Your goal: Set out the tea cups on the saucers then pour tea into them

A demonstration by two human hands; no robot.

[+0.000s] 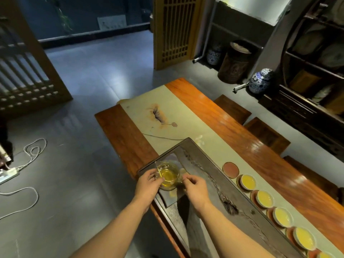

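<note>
A glass pitcher (168, 176) holding yellow tea sits at the far end of the dark stone tea tray (202, 151). My left hand (147, 185) grips its left side. My right hand (195, 189) pinches its handle on the right. Along the tray's right edge runs a row of reddish saucers. The farthest saucer (230, 169) is bare. The others carry white cups filled with yellow tea: first (248, 182), second (264, 199), third (282, 216), and more toward the bottom right corner.
The tray rests on a pale runner (178, 116) over a long orange wooden table (247, 135). Dark wooden stools (266, 135) line the table's right side. A white cable and power strip (9, 174) lie on the grey floor at left. Jars and shelves stand at right.
</note>
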